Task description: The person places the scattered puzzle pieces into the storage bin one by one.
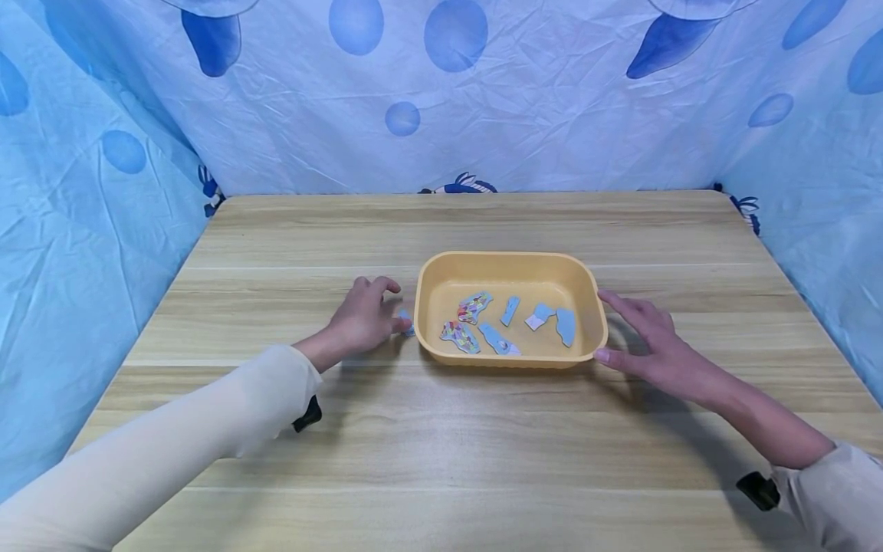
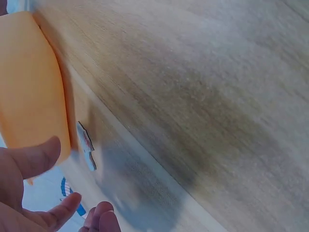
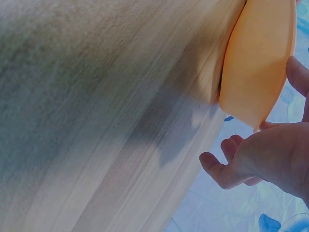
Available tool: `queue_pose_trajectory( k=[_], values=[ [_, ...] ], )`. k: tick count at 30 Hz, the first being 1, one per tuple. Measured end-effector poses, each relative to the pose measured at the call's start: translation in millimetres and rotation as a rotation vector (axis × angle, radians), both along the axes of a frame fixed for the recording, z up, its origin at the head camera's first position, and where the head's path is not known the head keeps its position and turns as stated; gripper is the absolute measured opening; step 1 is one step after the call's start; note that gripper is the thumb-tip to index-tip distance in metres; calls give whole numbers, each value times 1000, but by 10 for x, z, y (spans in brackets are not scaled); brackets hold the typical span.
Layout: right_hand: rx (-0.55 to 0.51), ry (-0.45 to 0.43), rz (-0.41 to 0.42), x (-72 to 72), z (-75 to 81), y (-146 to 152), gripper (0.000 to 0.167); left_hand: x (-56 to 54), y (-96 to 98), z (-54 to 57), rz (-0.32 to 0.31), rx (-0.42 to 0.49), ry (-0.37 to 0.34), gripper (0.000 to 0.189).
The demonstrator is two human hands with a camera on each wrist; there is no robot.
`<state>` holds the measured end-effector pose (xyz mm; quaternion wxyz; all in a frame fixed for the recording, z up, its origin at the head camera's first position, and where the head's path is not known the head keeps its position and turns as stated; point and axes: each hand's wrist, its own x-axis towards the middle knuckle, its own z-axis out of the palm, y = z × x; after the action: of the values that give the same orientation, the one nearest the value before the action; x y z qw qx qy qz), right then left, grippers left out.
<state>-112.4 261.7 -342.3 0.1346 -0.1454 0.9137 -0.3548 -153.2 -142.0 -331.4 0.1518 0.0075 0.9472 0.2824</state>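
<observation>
A shallow orange-yellow plastic tray (image 1: 507,359) sits on the table, holding several flat puzzle pieces. Two of them, a multicolored piece (image 1: 474,307) and another patterned piece (image 1: 460,337), lie at its left; blue pieces (image 1: 566,327) lie toward its right. Just outside the tray's left wall, one more small puzzle piece (image 2: 86,146) lies on the table. My left hand (image 1: 363,314) hovers over it, thumb and fingers apart, partly covering it in the head view. My right hand (image 1: 651,345) has thumb and forefinger spread at the tray's right rim, its other fingers loosely bent.
The wood-grain table (image 1: 441,452) extends around the tray on all sides. Blue cloth (image 1: 290,115) with bubble and sea-animal prints hangs behind it and along both sides. A small black object (image 1: 308,414) shows at the left cuff, another (image 1: 759,491) at the right cuff.
</observation>
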Motion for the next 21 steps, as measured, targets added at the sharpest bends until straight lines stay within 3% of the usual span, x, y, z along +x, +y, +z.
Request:
queue_pose_trajectory(
  k=[12, 21],
  values=[
    [-3, 5, 1, 9, 0, 6, 84, 4, 33, -83, -21, -141, 66, 66],
    [0, -1, -2, 5, 6, -3, 84, 27, 68, -158, -24, -162, 117, 58]
  ],
)
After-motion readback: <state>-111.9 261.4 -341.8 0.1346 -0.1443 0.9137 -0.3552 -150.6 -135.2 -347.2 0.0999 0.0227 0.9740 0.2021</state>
